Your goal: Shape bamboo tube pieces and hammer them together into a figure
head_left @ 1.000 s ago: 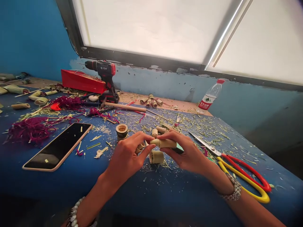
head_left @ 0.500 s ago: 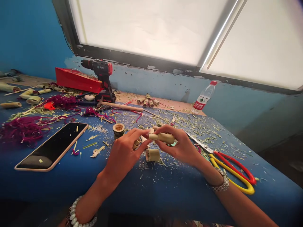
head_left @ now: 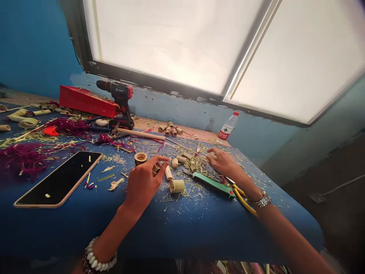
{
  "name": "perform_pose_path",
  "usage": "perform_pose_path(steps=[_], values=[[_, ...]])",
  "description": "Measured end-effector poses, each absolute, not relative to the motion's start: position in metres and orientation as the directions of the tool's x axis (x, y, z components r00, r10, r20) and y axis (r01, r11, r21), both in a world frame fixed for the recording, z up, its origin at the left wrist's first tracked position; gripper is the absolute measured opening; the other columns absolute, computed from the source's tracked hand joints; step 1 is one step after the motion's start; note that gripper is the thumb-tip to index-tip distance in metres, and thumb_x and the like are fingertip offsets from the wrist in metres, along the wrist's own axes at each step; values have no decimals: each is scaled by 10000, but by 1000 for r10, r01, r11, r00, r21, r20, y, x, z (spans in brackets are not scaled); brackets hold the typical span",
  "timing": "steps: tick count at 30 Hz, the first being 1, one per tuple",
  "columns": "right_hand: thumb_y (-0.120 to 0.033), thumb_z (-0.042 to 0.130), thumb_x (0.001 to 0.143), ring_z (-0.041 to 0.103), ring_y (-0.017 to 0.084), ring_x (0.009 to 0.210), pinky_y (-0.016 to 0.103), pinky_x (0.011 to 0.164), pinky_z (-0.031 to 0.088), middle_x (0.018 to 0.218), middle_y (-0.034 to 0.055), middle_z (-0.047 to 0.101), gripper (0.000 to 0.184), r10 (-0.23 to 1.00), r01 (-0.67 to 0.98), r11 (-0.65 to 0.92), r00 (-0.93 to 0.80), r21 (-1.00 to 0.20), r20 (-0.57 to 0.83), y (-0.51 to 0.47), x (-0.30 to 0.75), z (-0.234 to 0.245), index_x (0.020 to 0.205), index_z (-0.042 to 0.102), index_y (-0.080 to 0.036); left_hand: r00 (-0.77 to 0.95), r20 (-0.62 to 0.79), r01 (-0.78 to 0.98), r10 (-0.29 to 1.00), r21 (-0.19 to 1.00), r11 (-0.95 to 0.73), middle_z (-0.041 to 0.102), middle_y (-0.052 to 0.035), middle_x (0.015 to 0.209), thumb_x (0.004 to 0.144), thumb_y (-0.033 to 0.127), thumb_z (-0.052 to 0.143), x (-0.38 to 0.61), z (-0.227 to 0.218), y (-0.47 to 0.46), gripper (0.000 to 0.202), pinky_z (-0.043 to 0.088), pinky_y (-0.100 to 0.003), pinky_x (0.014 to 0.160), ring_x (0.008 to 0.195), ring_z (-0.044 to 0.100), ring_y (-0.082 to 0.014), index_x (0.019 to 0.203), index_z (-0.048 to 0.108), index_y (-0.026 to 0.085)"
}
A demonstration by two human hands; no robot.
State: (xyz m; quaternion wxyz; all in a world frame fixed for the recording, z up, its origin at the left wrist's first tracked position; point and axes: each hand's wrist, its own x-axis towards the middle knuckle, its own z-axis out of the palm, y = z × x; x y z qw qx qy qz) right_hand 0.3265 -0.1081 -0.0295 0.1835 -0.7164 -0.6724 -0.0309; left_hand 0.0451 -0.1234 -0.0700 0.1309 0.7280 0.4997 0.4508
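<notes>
My left hand (head_left: pixel 146 179) is held over the bench with thumb and forefinger pinched together; whatever sits between the tips is too small to make out. Just beyond them lie a short bamboo piece (head_left: pixel 175 163), a pale bamboo piece (head_left: pixel 169 173) and a wider bamboo tube (head_left: pixel 177 186). A dark-banded bamboo ring (head_left: pixel 140 157) stands behind the left knuckles. Farther right, my right hand (head_left: pixel 224 163) reaches low over the shavings, fingers apart and slightly bent. Something pale shows by its fingertips, partly hidden. A green-handled folding saw or knife (head_left: pixel 213 184) lies below that hand.
A phone (head_left: pixel 58 179) lies at left beside purple cord (head_left: pixel 25 156). Behind are a cordless drill (head_left: pixel 121 102), a red box (head_left: pixel 85 101), a hammer (head_left: pixel 139 134) and tied bamboo pieces (head_left: pixel 171 129). A water bottle (head_left: pixel 227 128) stands by the wall. Yellow-handled scissors (head_left: pixel 244 201) lie under my right wrist.
My hands have separated from the bamboo pieces they held together. The right hand has moved right and away over the shavings, uncovering the green handle. The view has turned slightly right.
</notes>
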Motion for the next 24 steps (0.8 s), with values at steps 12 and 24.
perform_pose_path(steps=[12, 24], values=[[-440, 607, 792, 454, 156, 554, 294, 519, 244, 613, 38, 564, 286, 979, 931, 90, -17, -354, 204, -103, 289, -43, 675, 628, -180, 110, 530, 560, 841, 666, -493, 738, 35, 921, 924, 331, 572, 43, -70, -125, 147, 446, -280, 676, 756, 674, -159, 1011, 684, 291], [-527, 607, 898, 366, 94, 554, 254, 478, 254, 642, -43, 442, 357, 806, 486, 424, -588, -764, 73, -116, 252, -16, 934, 676, -179, 423, 479, 306, 769, 724, -619, 651, 27, 1008, 935, 403, 572, 43, -64, -132, 323, 404, -203, 525, 487, 384, -47, 1248, 589, 327]])
